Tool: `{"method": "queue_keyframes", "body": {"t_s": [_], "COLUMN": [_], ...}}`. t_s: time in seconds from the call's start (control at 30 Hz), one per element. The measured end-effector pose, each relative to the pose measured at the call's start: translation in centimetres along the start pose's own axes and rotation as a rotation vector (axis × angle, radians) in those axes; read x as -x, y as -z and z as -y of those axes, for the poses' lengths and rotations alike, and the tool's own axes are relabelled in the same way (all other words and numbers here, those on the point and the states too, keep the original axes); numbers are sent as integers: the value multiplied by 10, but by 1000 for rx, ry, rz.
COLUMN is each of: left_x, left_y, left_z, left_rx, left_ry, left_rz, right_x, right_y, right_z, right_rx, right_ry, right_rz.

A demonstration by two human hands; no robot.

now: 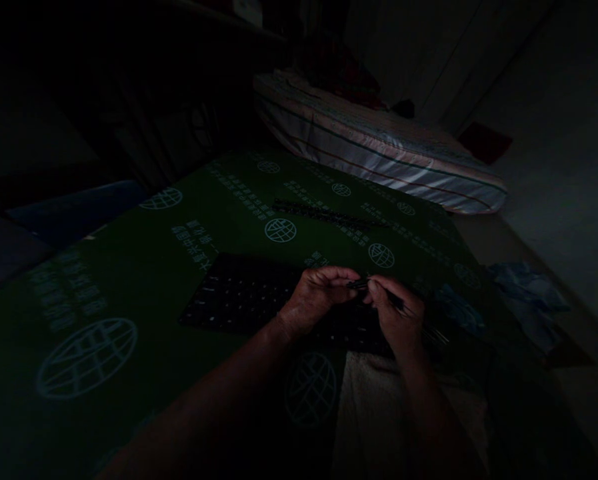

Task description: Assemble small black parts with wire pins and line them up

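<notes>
A black computer keyboard lies flat below both hands, which hide part of its right half. My left hand is closed, thumb and fingertips pinching a small dark piece above the keys. Meeting it from the other side is my right hand, its fingers closed at the same spot. A thin dark stick-like tool shows along the right hand; its exact kind is too dark to tell. The fingertips of the two hands almost touch.
A green printed cloth covers the table. Farther back lie dark strips of small pieces. A pale cloth is near the right forearm, crumpled plastic to the right. A striped mattress stands beyond the table.
</notes>
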State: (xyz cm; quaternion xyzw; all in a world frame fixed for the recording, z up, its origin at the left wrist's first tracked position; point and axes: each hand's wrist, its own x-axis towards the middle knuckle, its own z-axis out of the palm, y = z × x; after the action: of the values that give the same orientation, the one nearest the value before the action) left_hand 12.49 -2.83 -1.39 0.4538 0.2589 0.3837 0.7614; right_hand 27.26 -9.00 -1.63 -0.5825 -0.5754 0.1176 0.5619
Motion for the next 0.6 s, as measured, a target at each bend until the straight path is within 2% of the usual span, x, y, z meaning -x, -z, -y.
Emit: {"method": "queue_keyframes", "body": {"t_s": [0.37,0.6], "left_x": [2,6], "left_y": [-4,-8], "left_z": [-2,-4], "left_rx": [48,85], "left_ry": [-40,-50], "left_rz": [1,2], "right_x": [0,0], "right_y": [1,0], "right_z": [3,5], "right_rx": [-38,-67], "right_ry": [8,-34], "right_rz": [21,14]}}
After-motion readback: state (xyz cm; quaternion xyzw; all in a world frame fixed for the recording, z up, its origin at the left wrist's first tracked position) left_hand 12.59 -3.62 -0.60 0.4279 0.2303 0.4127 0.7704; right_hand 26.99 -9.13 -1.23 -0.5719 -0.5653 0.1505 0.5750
